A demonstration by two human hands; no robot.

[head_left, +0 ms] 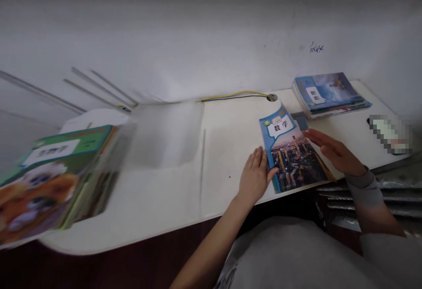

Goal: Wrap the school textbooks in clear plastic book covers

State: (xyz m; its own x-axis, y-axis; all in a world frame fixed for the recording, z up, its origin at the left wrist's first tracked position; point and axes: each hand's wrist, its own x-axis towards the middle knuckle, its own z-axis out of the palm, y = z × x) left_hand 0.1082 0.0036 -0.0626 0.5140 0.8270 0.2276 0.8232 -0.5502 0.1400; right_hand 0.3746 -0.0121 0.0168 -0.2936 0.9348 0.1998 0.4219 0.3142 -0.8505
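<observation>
A blue book with a city picture and a white title label [295,159] lies on the white table [171,192], near its front edge. My left hand [255,174] rests at the left side of this book, fingers stretched out and thumb touching the cover's edge. Over the book's right side is my right hand [334,150], its fingers extended and tilted; whether it touches the cover is unclear. Part of another blue cover [300,121] shows behind the book's upper right corner.
A stack of blue books [329,91] sits at the back right, with a pixelated object [392,135] near the right edge. At the far left is a blurred stack topped by a green book [56,179]. A yellow cable [231,95] runs along the wall to a table hole.
</observation>
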